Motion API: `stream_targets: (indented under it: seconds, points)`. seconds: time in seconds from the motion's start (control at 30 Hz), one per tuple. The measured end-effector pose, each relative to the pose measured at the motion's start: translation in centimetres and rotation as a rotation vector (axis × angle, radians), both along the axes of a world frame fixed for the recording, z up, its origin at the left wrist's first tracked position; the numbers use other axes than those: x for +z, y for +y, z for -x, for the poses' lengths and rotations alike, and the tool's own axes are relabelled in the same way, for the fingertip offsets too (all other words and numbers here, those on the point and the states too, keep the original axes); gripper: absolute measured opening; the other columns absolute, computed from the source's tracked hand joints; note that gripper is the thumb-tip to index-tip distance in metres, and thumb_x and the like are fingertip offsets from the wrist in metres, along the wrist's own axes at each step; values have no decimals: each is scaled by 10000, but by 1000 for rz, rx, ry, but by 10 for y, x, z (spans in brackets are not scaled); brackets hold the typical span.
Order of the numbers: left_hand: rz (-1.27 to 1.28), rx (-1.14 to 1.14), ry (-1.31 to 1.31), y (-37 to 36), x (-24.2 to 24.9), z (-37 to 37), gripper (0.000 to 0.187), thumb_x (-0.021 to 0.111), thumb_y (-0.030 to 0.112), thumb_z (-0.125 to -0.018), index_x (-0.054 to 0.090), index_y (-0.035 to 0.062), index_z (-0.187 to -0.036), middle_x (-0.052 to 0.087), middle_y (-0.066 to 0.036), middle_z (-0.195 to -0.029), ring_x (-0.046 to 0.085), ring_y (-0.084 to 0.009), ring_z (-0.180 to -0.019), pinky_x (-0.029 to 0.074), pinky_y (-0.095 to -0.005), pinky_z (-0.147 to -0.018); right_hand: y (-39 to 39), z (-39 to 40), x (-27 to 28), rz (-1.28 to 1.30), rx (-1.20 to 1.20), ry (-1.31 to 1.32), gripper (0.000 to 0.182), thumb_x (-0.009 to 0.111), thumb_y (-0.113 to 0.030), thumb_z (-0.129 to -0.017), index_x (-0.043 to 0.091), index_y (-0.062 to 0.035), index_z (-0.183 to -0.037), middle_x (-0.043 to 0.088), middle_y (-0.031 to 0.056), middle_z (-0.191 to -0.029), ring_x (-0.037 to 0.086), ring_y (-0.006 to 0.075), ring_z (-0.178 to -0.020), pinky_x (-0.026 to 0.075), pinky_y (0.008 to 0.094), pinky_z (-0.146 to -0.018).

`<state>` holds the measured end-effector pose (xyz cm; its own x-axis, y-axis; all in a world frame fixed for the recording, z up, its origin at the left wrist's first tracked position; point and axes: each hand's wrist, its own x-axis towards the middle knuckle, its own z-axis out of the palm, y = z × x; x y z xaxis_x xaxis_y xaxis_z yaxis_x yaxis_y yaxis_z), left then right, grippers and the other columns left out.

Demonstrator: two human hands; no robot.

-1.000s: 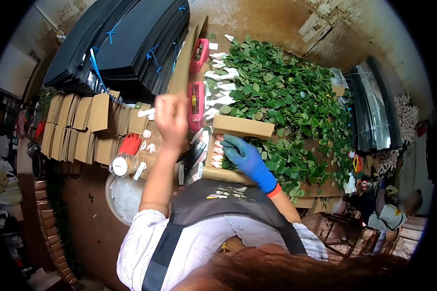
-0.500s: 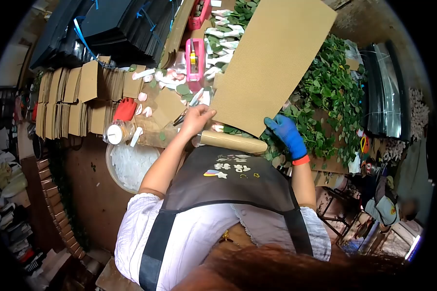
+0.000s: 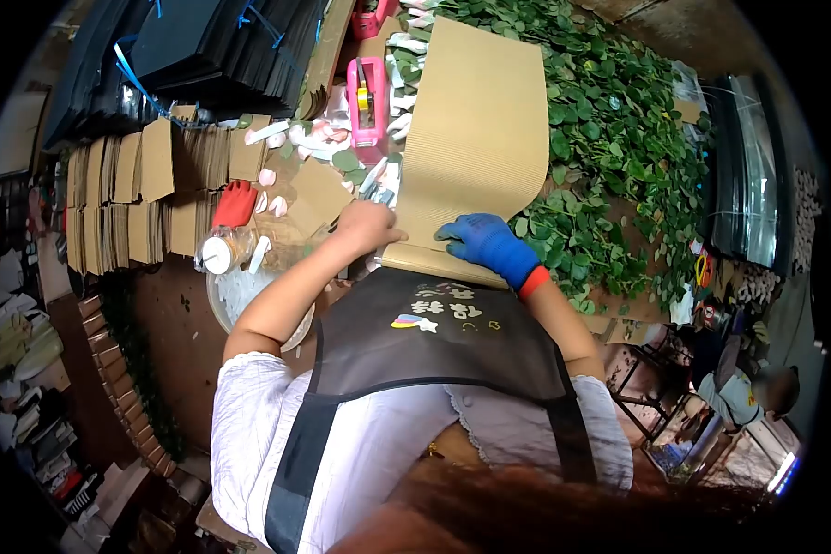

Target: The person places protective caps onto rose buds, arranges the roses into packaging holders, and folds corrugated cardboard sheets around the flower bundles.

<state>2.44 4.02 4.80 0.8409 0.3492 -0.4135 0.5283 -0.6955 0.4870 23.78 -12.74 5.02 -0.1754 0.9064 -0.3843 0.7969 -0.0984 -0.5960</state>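
I see corrugated cardboard sheet (image 3: 475, 138) — tan, ribbed, long axis running away from body, far end over green leaves (image 3: 609, 120), near end rolled at apron edge. Left hand (image 3: 367, 226), bare, pinches sheet's near left edge. Right hand (image 3: 485, 242), in blue glove, lies flat on near right part, fingers spread, pressing not gripping. Beyond left hand — pink tape dispenser (image 3: 369, 97). Further left of it, red glove (image 3: 234, 205), white-lidded jar (image 3: 220, 254), stacked cardboard pieces (image 3: 129, 203).
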Motion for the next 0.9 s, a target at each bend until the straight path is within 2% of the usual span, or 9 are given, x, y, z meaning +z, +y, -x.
stream_targets:
  seconds: [0.13,0.23,0.33,0.43,0.53,0.6,0.63,0.77,0.9]
  points:
    - [-169,-330,-519,-7,5,-30,354,667,400,-902,709,60,-992,731,-75,-1030,704,-239,-883,561,-410,-776,13,2,6,132,75,-126,304,615,-341,-888,710,-204,-1143,719,131,-1071,672,323,-1014,522,454,-900]
    - [-488,-586,-800,2,-20,-54,528,601,383,-934,570,78,-1364,564,-106,-1419,574,-267,-1257,469,-409,-1035,5,4,1,82,31,-85,294,602,-348,-899,713,-220,-1140,719,137,-1067,675,325,-1010,524,456,-910]
    - [-312,-448,-584,-12,-51,-49,702,607,342,-905,394,93,-1526,387,-127,-1574,371,-296,-1448,297,-447,-1189,0,-1,-5,55,39,-65,283,597,-349,-914,720,-219,-1132,720,141,-1042,681,331,-980,532,464,-888]
    - [-288,-463,-502,-12,-54,-48,766,621,362,-882,355,90,-1547,359,-138,-1588,328,-292,-1473,252,-456,-1212,9,5,31,132,138,-183,274,623,-327,-915,718,-195,-1136,722,137,-1020,685,323,-944,536,448,-864]
    - [-221,-406,-561,-14,-57,-45,697,630,410,-895,449,64,-1472,424,-147,-1526,385,-316,-1416,296,-459,-1179,35,17,87,-759,-143,-198,284,639,-307,-909,682,-178,-1158,716,118,-1037,683,307,-949,536,446,-844]
    - [-204,-406,-539,-13,-54,-45,687,628,440,-914,461,45,-1451,444,-159,-1492,404,-326,-1386,315,-462,-1162,57,19,91,-817,-237,-381,354,644,-324,-902,641,-173,-1222,703,121,-1085,677,308,-992,523,445,-884]
    - [-257,-401,-654,-14,-68,-46,552,612,426,-910,576,44,-1308,525,-152,-1388,458,-331,-1318,333,-476,-1132,69,17,90,-844,-285,-474,392,646,-333,-898,621,-171,-1253,696,123,-1110,674,308,-1013,516,445,-905]
    - [-351,-409,-722,-14,-70,-45,572,573,472,-940,575,48,-1324,564,-149,-1338,473,-332,-1307,320,-475,-1140,96,-1,51,-146,-241,-412,595,714,-361,-853,542,-146,-1381,684,162,-1091,667,348,-992,525,464,-845]
    - [-68,-451,-298,-11,-49,-46,588,554,493,-948,589,58,-1343,584,-148,-1346,459,-341,-1335,293,-469,-1172,118,31,100,-196,-120,-512,645,721,-392,-845,510,-151,-1406,681,140,-1036,658,332,-949,519,452,-823]
